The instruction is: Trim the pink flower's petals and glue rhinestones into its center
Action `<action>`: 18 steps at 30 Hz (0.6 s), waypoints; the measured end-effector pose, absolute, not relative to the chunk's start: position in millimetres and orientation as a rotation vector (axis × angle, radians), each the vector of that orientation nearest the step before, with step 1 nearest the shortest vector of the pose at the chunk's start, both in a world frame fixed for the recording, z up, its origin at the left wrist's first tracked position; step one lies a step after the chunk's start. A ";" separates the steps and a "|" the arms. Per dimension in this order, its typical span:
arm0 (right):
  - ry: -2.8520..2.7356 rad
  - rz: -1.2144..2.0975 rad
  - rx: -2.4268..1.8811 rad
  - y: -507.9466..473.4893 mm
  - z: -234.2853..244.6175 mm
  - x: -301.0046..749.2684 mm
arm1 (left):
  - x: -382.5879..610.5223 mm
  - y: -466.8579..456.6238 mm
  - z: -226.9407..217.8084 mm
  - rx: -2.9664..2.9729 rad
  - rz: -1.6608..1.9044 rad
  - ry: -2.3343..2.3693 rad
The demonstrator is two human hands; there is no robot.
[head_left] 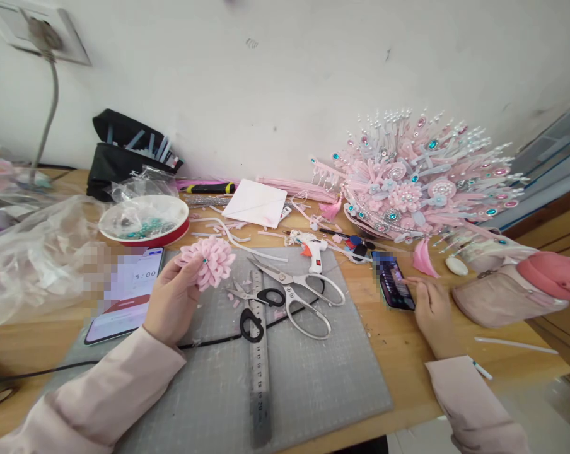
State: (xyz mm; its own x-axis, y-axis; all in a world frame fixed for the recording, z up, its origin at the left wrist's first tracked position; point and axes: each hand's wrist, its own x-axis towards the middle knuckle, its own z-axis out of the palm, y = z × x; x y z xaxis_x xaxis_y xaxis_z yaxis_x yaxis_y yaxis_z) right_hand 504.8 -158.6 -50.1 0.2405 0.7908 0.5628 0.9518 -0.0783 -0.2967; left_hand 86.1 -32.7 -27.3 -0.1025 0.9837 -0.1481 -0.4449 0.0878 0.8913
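Pinched in my left hand (174, 302) is a pink layered-petal craft flower (214, 265) with a small teal gem at its centre, raised above the cutting mat. Off to the right, my right hand (431, 309) reaches to a dark-screened phone (393, 284) lying on the table. Its index finger points at the lit screen, while the other fingers curl loosely around nothing visible. Between my hands lie silver-handled scissors (308, 309), small black-handled scissors (251, 309) and a steel ruler (260, 391). A second phone (124, 309) with a bright screen rests behind my left wrist.
A grey cutting mat (323, 391) covers the table's middle. Behind it are a white glue gun (317, 253), a white card (256, 203) and a round red-rimmed tub (171, 236). A large pink beaded headdress (408, 183) stands back right, near a beige bag (502, 293). Plastic bags (43, 265) lie left.
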 end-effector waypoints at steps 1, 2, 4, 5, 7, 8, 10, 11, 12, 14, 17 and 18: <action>-1.600 -0.337 -1.909 -156.4 -50.0 506.2 | 86.2 -32.8 -27.2 0.715 1.391 0.995; -1.613 -0.336 -1.911 -153.6 -49.7 507.5 | 86.2 -32.8 -27.5 0.710 1.389 0.968; -1.642 -0.345 -1.919 -146.4 -48.4 509.7 | 85.8 -32.1 -29.1 0.704 1.385 0.948; -1.658 -0.351 -1.929 -142.1 -47.4 510.6 | 85.5 -31.5 -30.3 0.708 1.385 0.952; -1.690 -0.362 -1.958 -132.8 -45.1 512.0 | 84.6 -30.1 -32.9 0.727 1.387 0.953; -1.702 -0.363 -1.972 -128.2 -44.1 512.6 | 84.2 -29.5 -34.0 0.738 1.387 0.953; -1.711 -0.355 -1.985 -120.4 -42.9 514.0 | 83.4 -28.4 -35.8 0.752 1.386 0.956; -1.713 -0.351 -1.988 -117.6 -42.8 514.9 | 83.2 -28.1 -36.5 0.752 1.385 0.959; -1.713 -0.354 -1.993 -115.8 -42.8 515.8 | 83.0 -27.9 -37.0 0.747 1.386 0.966; -1.725 -0.367 -2.006 -115.3 -42.6 517.5 | 82.9 -27.8 -37.6 0.736 1.383 0.981; -1.707 -0.357 -2.011 -119.8 -40.0 518.7 | 83.2 -28.3 -38.0 0.728 1.366 1.002; -1.679 -0.361 -2.010 -121.6 -38.5 518.5 | 83.3 -28.4 -38.1 0.728 1.365 1.005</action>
State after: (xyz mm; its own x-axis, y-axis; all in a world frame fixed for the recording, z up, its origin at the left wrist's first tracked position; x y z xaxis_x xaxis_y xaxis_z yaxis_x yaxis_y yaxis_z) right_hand 518.5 -121.6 -38.5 0.2072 0.8417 0.4986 0.9723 -0.1209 -0.2001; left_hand 83.3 -28.4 -38.1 -0.0730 0.9855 -0.1532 -0.4388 0.1062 0.8923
